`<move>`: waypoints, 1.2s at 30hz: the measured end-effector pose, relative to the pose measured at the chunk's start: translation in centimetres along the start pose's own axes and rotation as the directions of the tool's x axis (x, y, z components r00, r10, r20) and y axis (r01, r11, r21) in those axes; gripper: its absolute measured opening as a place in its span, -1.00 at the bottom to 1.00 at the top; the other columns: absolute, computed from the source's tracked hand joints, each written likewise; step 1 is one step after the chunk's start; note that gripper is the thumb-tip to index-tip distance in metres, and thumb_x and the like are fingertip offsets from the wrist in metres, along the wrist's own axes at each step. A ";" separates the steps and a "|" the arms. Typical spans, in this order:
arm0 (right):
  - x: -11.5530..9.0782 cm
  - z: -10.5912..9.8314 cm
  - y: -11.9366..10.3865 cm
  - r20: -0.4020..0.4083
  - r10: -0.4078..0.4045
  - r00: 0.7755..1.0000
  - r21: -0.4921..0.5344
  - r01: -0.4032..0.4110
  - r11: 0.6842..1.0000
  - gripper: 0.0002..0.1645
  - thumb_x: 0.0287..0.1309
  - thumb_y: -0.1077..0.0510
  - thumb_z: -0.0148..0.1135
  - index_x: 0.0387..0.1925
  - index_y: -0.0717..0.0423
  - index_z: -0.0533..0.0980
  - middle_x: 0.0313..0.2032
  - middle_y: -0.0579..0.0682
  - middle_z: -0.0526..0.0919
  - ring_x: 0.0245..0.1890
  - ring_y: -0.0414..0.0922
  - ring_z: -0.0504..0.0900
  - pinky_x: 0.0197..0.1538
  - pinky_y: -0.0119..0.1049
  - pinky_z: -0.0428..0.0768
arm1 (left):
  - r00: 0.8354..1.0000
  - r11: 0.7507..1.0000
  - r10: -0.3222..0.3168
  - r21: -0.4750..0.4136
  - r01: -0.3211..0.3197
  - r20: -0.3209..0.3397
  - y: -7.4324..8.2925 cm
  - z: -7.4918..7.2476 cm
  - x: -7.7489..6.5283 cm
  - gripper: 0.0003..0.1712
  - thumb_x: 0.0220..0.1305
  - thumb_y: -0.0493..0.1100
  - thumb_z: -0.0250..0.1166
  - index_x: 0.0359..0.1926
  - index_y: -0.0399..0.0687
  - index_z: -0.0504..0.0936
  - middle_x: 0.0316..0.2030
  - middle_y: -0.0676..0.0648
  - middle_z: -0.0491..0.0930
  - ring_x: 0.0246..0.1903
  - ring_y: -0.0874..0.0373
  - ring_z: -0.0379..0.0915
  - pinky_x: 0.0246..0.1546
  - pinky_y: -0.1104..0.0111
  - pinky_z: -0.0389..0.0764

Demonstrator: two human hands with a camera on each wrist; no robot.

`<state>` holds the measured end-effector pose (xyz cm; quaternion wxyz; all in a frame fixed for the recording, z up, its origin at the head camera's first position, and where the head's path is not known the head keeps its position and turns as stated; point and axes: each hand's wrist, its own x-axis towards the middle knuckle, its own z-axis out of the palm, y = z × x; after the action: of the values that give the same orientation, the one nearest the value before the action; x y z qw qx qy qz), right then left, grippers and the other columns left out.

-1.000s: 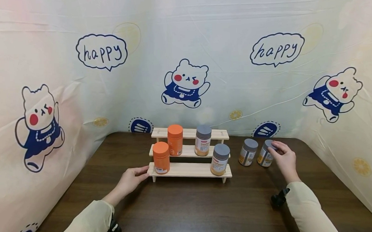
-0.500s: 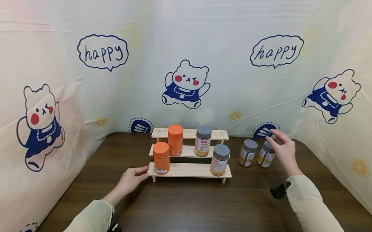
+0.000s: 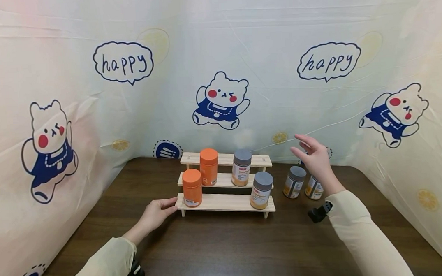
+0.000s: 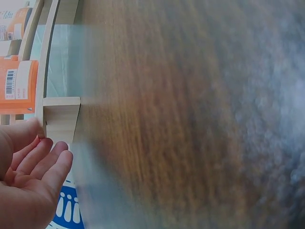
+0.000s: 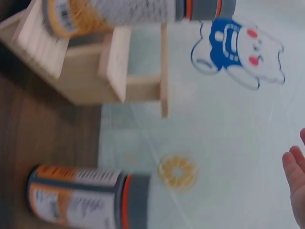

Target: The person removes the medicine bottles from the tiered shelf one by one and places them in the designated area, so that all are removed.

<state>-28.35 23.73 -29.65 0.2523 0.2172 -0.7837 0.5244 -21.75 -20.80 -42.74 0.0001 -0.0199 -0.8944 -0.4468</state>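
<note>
My left hand (image 3: pixel 155 217) pinches the left end of the lowest step of a three-step wooden display rack (image 3: pixel 220 201); thumb and fingers meet at the board's end in the left wrist view. Two orange bottles (image 3: pixel 192 190) stand on the rack's left side, one on the lowest step and one on the middle. Two grey-lidded bottles (image 3: pixel 261 192) stand likewise on its right. My right hand (image 3: pixel 316 160) hovers with spread fingers, holding nothing, above two more grey-lidded bottles (image 3: pixel 294 183) upright on the table. It partly hides the farther-right bottle (image 3: pixel 313 189).
The dark wooden table (image 3: pixel 226 253) stretches in front of the rack. A printed cloth (image 3: pixel 268 37) with bears and "happy" bubbles hangs behind and at both sides. The rack's top step (image 3: pixel 227 158) carries no bottle.
My right hand has let go of the right-hand table bottle's lid, lifted and moved left. My left hand stays on the rack, and the bottles keep their places.
</note>
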 end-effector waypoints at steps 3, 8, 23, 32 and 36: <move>0.3 1.1 -1.9 0.048 -0.030 0.998 0.047 0.027 0.999 -0.52 0.09 0.41 0.20 0.09 0.43 0.39 0.10 0.24 0.40 0.12 -0.19 0.36 0.19 -0.13 0.32 | 1.000 1.000 -0.009 0.003 0.009 0.001 0.1 0.0 0.0 -0.56 0.24 -0.20 0.22 0.13 -0.25 0.49 0.08 -0.29 0.44 0.11 -0.21 0.29 0.04 -0.06 0.35; 0.5 3.1 -4.5 0.109 -0.062 0.992 0.087 0.053 0.995 -0.53 0.07 0.48 0.17 0.07 0.51 0.37 0.09 0.36 0.37 0.14 0.04 0.35 0.20 0.00 0.28 | 1.000 1.000 -0.020 0.002 0.020 -0.002 0.1 0.1 0.1 -0.56 0.24 -0.20 0.22 0.14 -0.24 0.49 0.08 -0.29 0.44 0.11 -0.20 0.30 0.04 -0.04 0.36; 0.4 7.9 -6.2 0.263 -0.050 0.963 0.096 0.026 0.995 -0.52 0.07 0.42 0.22 0.06 0.48 0.39 0.08 0.32 0.40 0.14 0.14 0.34 0.21 -0.09 0.30 | 1.000 1.000 0.007 -0.004 -0.007 -0.007 -0.2 0.1 0.0 -0.56 0.24 -0.21 0.21 0.13 -0.25 0.49 0.07 -0.30 0.45 0.11 -0.21 0.30 0.04 -0.03 0.37; 0.2 9.7 -5.2 0.319 -0.008 0.948 0.057 -0.011 0.998 -0.51 0.09 0.34 0.25 0.08 0.41 0.42 0.12 0.23 0.42 0.17 0.05 0.33 0.22 -0.17 0.29 | 1.000 1.000 0.001 -0.013 -0.001 -0.002 -0.2 0.1 0.0 -0.56 0.25 -0.20 0.21 0.13 -0.26 0.48 0.08 -0.29 0.44 0.11 -0.20 0.30 0.03 -0.02 0.38; 0.5 10.4 -3.2 0.314 0.000 0.949 0.059 -0.020 0.998 -0.52 0.07 0.30 0.29 0.06 0.35 0.46 0.11 0.18 0.43 0.16 0.03 0.34 0.22 -0.19 0.29 | 1.000 1.000 0.001 -0.017 -0.001 -0.002 -0.1 0.0 -0.1 -0.56 0.25 -0.21 0.21 0.13 -0.27 0.48 0.08 -0.29 0.44 0.11 -0.20 0.30 0.03 -0.02 0.38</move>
<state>-28.52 12.91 -30.45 0.1149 0.3016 -0.7985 0.5082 -21.70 -20.81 -42.84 0.0012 -0.0200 -0.8906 -0.4543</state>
